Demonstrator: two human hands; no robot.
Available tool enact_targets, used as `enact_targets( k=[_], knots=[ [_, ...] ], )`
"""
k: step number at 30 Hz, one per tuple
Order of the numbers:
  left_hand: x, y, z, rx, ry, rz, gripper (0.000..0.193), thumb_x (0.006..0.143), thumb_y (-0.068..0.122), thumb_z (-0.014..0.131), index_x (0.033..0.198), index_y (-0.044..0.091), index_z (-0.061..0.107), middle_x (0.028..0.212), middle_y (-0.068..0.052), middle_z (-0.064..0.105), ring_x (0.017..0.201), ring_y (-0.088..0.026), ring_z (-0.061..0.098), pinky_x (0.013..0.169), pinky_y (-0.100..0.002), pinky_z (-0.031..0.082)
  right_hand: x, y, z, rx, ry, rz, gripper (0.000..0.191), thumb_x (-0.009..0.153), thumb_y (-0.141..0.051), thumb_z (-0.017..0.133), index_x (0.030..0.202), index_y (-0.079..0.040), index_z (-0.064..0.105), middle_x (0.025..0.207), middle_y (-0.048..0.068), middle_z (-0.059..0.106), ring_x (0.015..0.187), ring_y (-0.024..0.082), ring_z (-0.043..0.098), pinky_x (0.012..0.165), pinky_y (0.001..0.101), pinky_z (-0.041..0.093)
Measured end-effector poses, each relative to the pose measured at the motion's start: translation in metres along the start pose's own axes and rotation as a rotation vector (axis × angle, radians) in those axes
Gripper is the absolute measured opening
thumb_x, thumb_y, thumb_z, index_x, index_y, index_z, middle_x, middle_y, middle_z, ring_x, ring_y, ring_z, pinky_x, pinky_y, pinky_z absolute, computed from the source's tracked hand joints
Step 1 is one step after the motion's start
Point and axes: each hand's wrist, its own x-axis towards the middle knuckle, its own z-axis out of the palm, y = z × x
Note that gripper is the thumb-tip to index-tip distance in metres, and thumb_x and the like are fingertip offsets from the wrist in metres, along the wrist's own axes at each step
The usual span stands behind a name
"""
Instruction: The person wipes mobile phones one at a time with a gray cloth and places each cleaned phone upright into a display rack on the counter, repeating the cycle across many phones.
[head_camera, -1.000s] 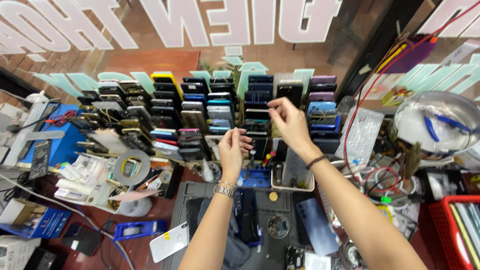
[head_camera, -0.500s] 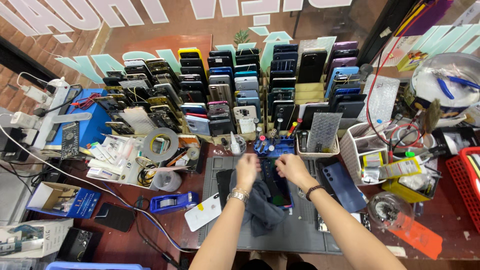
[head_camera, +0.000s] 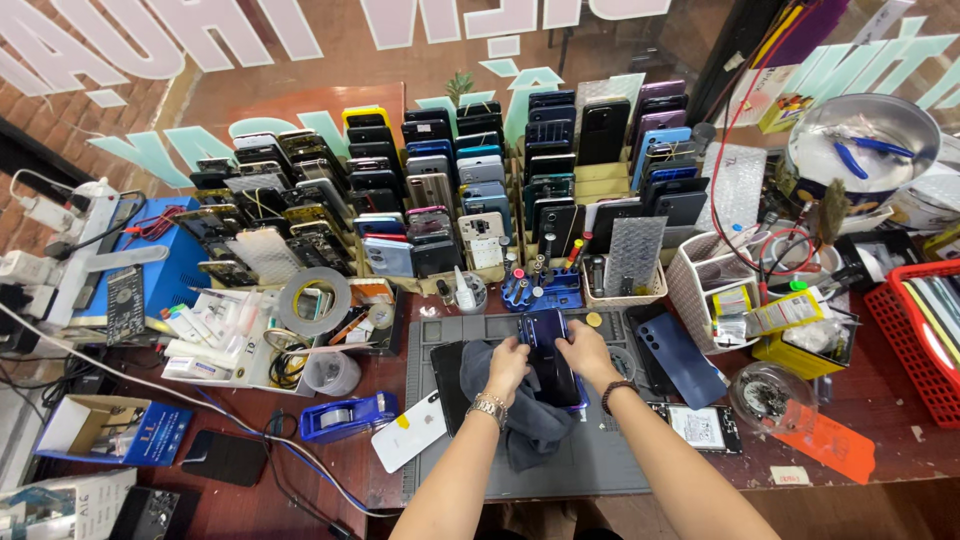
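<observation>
My left hand (head_camera: 507, 366) and my right hand (head_camera: 585, 352) both rest on a dark blue phone (head_camera: 546, 352) that lies on a grey cloth (head_camera: 520, 425) over the grey work mat (head_camera: 600, 460). The left hand presses the phone's left edge, the right hand covers its right side. A metal watch sits on my left wrist and a dark bracelet on my right. Behind the mat stand racks filled with several upright phones (head_camera: 440, 190).
A blue phone (head_camera: 678, 358) and a white phone (head_camera: 408, 432) lie beside the mat. A tape roll (head_camera: 312, 300), blue tape dispenser (head_camera: 338, 417), white basket (head_camera: 700, 275), red basket (head_camera: 915, 340), round metal dish (head_camera: 860, 140) and cables crowd the table.
My hands came down from the phone racks to the work mat. They now hold a dark blue phone on the cloth. The camera has tilted lower.
</observation>
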Motion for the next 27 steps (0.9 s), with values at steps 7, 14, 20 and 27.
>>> enact_targets(
  k=[7,14,20,27],
  knots=[
    [0.007,-0.011,-0.004,0.024,-0.259,0.164,0.034,0.093,0.015,0.074,0.125,0.004,0.072,0.109,-0.001,0.076,0.096,-0.010,0.067,0.080,-0.026,0.052,0.006,0.036,-0.036,0.681,-0.436,0.168,0.015,0.094,-0.019,0.069,0.108,-0.012,0.070,0.096,-0.003,0.071,0.087,0.011,0.061,0.077,0.0290,0.048],
    [0.009,0.018,0.011,-0.095,-0.538,0.067,0.019,0.094,0.017,0.071,0.112,0.011,0.073,0.104,0.004,0.076,0.093,-0.008,0.071,0.083,-0.027,0.057,0.013,0.047,-0.091,0.893,-0.519,0.039,0.018,0.093,-0.019,0.071,0.109,-0.010,0.068,0.105,-0.003,0.071,0.099,0.008,0.065,0.087,0.0285,0.052],
    [0.002,0.043,0.022,-0.297,-0.567,0.081,0.025,0.098,0.021,0.069,0.121,0.011,0.069,0.114,0.001,0.072,0.100,-0.010,0.070,0.085,-0.027,0.056,0.021,0.043,-0.103,0.959,-0.429,-0.003,0.019,0.095,-0.016,0.068,0.113,-0.010,0.067,0.108,-0.003,0.071,0.100,0.008,0.065,0.086,0.0276,0.052],
    [-0.049,0.043,-0.031,-0.674,-0.538,0.205,0.045,0.096,0.030,0.063,0.134,0.006,0.060,0.129,-0.010,0.068,0.115,-0.027,0.069,0.091,-0.047,0.060,-0.003,0.015,-0.005,1.272,-0.161,-0.072,0.028,0.106,-0.029,0.057,0.119,-0.003,0.059,0.104,0.014,0.077,0.090,0.021,0.069,0.079,0.0359,0.057]
  ],
)
